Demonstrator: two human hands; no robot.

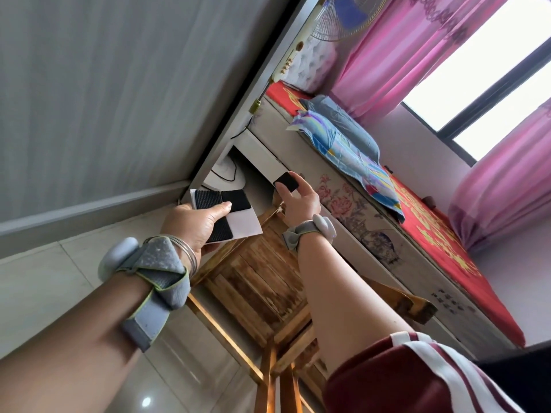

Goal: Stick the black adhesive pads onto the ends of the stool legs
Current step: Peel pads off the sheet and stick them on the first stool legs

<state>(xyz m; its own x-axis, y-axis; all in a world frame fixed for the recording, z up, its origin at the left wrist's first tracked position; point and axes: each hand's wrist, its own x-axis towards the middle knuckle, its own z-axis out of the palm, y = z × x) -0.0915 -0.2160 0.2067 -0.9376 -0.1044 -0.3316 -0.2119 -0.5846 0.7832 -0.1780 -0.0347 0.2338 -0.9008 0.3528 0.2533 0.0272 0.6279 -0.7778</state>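
- The loose black pad, a small square, sits at the tips of the right hand, above and just beyond the far leg end of the overturned wooden stool; the hand hides that leg end, so I cannot tell whether the pad touches it yet.
- The right grip is narrow, closed on the pad's lower edge between thumb and fingertips, so most of the pad stands clear of the fingers.
- Likely fault: held by one edge, the pad could swing or fold and land crooked or overhanging the leg end, and once stuck it would probably be hard to shift.
- Fingertips on the sticky face could weaken the bond, though which face is sticky cannot be told here.
- The left hand pinches the white backing sheet with the remaining pads, thumb on top, just left of the right hand.
- That sheet hangs over the stool; a loose hold could drop it to the tiled floor.
- The bed lies to the right, well apart from both hands.
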